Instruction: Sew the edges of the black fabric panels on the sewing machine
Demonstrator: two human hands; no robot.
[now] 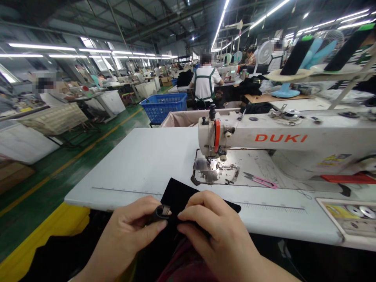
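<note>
My left hand [132, 231] and my right hand [217, 231] meet at the near edge of the white sewing table [141, 164]. Both pinch a piece of black fabric [179, 194] that lies over the table's edge and hangs down toward my lap. The left thumb and fingers grip a folded, rolled edge of it. The right fingers curl down onto the cloth just beside the left ones. A white DUKI sewing machine [282, 143] stands behind the cloth, its needle and lit presser foot [216, 166] a short way beyond my hands.
Pink thread snips [261, 181] lie right of the needle plate. A tray with bobbins [352, 215] sits at the table's right front. Black thread cones [296, 55] stand above the machine. A blue basket [164, 105] and seated workers are further back; green floor lies to the left.
</note>
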